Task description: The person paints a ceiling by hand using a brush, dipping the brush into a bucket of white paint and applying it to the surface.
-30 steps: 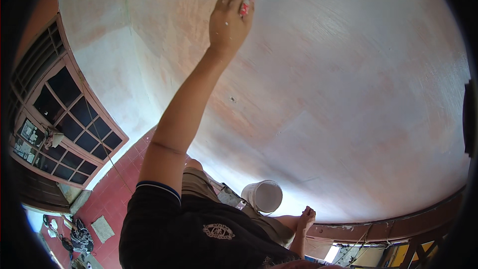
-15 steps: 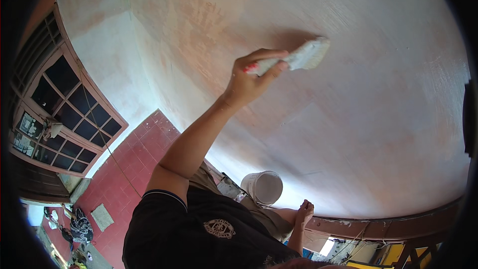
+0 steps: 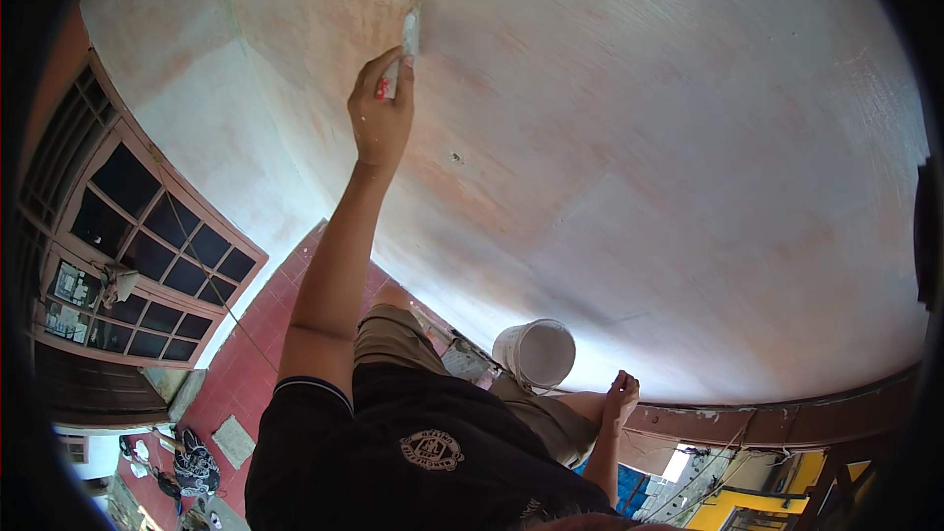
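Note:
My left hand (image 3: 382, 110) grips a wide, white-smeared paintbrush (image 3: 411, 29) by its handle, which has red marks. Its bristles are against the upper part of a wall (image 3: 629, 167) with patchy whitish paint over a tan and pinkish surface. The brush appears nearly edge-on. Low on the right, my right hand (image 3: 621, 398) is closed near the foot of the wall; whatever its curled fingers hold, if anything, is hidden. Between that hand and my knee stands a white bucket (image 3: 543, 354), its mouth tilted toward me.
A wood-framed window (image 3: 157, 226) with dark panes is at the left, crossed by a thin cord (image 3: 202, 265). Red floor tiles (image 3: 258, 329) lie below. A dark patterned bag (image 3: 197, 462) sits at lower left. A brown ledge (image 3: 767, 425) runs along the lower right.
My left hand has swept the paintbrush left and upward along the wall, turning it from slanted to nearly upright. My right hand has stayed closed near the bucket.

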{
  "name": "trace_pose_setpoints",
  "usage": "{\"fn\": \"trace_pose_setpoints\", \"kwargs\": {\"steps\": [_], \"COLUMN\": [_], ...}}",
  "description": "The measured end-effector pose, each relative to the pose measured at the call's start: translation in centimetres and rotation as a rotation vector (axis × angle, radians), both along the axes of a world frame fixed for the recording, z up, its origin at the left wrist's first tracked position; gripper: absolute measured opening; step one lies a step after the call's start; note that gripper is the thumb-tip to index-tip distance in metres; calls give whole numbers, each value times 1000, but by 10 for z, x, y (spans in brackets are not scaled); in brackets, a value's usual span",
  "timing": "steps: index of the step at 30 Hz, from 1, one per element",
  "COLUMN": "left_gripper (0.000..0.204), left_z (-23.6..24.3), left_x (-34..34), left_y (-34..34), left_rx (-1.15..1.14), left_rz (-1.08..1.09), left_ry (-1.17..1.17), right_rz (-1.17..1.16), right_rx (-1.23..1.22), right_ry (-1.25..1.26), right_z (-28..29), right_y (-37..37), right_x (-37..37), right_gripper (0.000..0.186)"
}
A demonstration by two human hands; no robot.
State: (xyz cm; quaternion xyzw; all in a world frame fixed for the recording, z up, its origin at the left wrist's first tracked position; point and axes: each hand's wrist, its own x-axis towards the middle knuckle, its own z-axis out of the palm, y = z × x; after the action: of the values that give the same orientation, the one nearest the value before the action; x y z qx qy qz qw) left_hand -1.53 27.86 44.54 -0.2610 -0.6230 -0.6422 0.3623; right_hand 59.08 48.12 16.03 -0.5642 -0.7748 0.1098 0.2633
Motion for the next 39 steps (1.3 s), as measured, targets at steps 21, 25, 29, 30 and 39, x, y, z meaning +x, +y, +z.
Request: {"fn": "trace_pose_setpoints", "kwargs": {"steps": [21, 25, 29, 30, 39], "left_gripper": [33, 26, 22, 22, 27], "left_z": [-74, -77, -88, -88, -123], "left_x": [118, 78, 77, 87, 177], "left_y": [21, -15, -36, -40, -3], "left_rx": [-142, -180, -232, -257, -680], "left_rz": [-607, -299, -237, -283, -917], "left_ry": [161, 15, -177, -230, -624], "right_rz": [-72, -46, -82, -89, -126], "right_rx": [-58, 44, 19, 19, 106], "right_ry": [-12, 43, 57, 51, 199], "right_z": [-4, -7, 7, 8, 8], "right_y": [2, 2, -6, -9, -1], "right_x": [5, 6, -2, -1, 23], "right_gripper": [30, 28, 28, 27, 22]}}
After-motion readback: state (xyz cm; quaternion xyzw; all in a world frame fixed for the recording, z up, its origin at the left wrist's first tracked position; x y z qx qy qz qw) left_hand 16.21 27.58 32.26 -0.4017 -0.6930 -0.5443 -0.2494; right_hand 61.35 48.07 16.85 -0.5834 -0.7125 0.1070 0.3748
